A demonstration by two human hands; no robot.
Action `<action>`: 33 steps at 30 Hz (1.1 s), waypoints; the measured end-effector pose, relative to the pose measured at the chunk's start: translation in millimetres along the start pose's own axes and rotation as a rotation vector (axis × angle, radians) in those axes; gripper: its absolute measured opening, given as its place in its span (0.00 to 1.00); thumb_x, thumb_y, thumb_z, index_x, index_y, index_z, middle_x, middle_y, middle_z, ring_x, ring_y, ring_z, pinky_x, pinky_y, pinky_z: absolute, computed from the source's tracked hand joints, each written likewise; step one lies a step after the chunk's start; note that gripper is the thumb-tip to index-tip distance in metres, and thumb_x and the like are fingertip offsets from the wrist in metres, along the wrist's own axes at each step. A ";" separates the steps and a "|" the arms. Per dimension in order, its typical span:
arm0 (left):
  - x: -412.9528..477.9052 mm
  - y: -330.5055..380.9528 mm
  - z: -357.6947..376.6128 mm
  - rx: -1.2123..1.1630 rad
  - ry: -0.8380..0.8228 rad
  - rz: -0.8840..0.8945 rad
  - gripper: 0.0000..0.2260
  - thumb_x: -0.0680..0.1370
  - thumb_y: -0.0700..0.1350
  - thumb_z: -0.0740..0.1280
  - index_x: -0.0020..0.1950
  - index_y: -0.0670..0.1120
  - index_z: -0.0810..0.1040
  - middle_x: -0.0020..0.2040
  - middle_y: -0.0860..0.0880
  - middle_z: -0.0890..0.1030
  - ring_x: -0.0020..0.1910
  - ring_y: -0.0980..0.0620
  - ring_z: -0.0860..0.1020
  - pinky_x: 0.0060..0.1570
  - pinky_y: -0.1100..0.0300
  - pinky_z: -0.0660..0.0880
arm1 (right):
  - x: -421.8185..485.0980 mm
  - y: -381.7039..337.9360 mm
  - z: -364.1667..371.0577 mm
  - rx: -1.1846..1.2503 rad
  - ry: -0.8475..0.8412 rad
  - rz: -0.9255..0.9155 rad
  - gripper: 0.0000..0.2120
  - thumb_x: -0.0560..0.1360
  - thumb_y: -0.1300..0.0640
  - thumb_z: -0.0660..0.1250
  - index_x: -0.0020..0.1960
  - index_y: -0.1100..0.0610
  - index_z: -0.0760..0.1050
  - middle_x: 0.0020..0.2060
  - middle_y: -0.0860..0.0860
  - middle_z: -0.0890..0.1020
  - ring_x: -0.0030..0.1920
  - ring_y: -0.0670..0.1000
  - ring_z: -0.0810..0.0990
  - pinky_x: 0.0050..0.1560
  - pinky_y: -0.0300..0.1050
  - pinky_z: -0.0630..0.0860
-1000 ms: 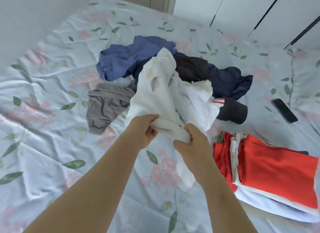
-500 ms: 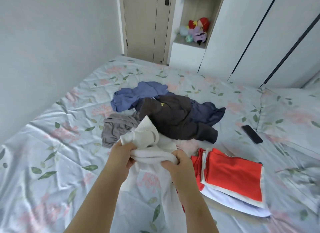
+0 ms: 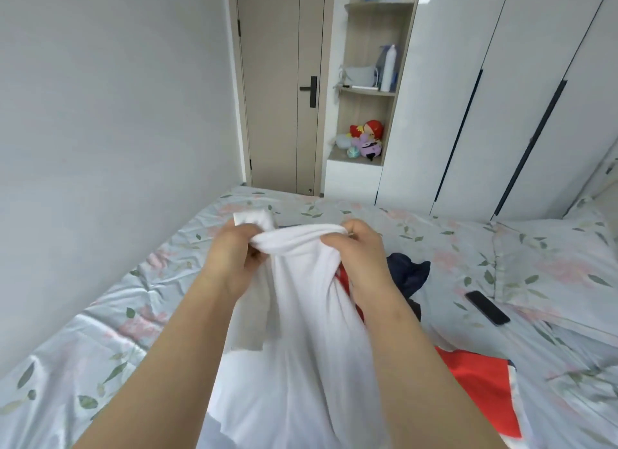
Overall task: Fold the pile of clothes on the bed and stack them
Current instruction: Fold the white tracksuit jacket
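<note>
**White top, up in the air, both fists on it**

The left hand (image 3: pixel 234 258) and right hand (image 3: pixel 361 258) each have their fingers curled tight, pinching the bunched top edge of a white garment (image 3: pixel 301 331). It's soft, thin, smooth fabric that hangs in long loose folds between the forearms, lifted above the bed (image 3: pixel 100 331) (crinkly pale sheet, leaf and pink flower print). A bit of red trim peeks out by the right wrist. To the right lies a flat folded stack (image 3: pixel 478 381), red on top, squared edges. Behind it sits a crumpled dark navy garment (image 3: pixel 408 274), and a slim black phone (image 3: pixel 487 307) rests near the pillow (image 3: pixel 551 264).
</note>
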State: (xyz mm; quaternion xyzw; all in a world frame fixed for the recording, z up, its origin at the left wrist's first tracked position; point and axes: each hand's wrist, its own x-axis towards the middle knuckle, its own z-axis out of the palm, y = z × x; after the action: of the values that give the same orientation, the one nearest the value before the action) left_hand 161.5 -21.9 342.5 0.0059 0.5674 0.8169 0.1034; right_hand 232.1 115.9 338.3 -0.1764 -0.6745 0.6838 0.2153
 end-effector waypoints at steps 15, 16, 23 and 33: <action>2.9 -83.6 -78.1 0.236 0.274 -0.251 0.07 0.79 0.40 0.63 0.55 0.48 0.72 0.40 0.44 0.73 0.34 0.49 0.72 0.36 0.58 0.74 | -19.4 109.3 -0.2 -0.547 -0.214 0.107 0.17 0.70 0.62 0.70 0.33 0.55 0.61 0.30 0.49 0.65 0.31 0.46 0.63 0.30 0.39 0.58; -1.3 -106.5 -89.6 0.213 0.301 -0.359 0.11 0.79 0.40 0.63 0.62 0.45 0.72 0.41 0.43 0.73 0.35 0.48 0.72 0.38 0.57 0.75 | -31.8 132.3 -1.3 -0.525 -0.239 0.211 0.19 0.71 0.62 0.70 0.33 0.54 0.59 0.29 0.48 0.63 0.30 0.46 0.61 0.31 0.39 0.57; 1.9 -103.9 -91.4 0.223 0.285 -0.261 0.07 0.80 0.41 0.63 0.42 0.47 0.68 0.39 0.44 0.69 0.35 0.51 0.69 0.40 0.59 0.70 | -29.5 133.3 3.1 -0.534 -0.105 0.171 0.11 0.73 0.61 0.67 0.37 0.59 0.64 0.31 0.49 0.64 0.34 0.48 0.63 0.32 0.40 0.60; -23.5 7.8 -54.7 -0.251 -0.083 0.125 0.11 0.82 0.40 0.54 0.55 0.43 0.76 0.45 0.46 0.83 0.46 0.51 0.81 0.49 0.59 0.77 | -20.9 19.7 -4.3 0.162 -0.444 0.048 0.04 0.72 0.59 0.66 0.39 0.57 0.76 0.34 0.54 0.80 0.35 0.50 0.78 0.39 0.42 0.76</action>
State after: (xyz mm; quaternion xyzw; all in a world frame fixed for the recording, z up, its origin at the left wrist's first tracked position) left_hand 176.2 -79.3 332.7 0.0623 0.4545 0.8853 0.0755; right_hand 251.0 108.5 317.5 -0.0197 -0.6439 0.7626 0.0590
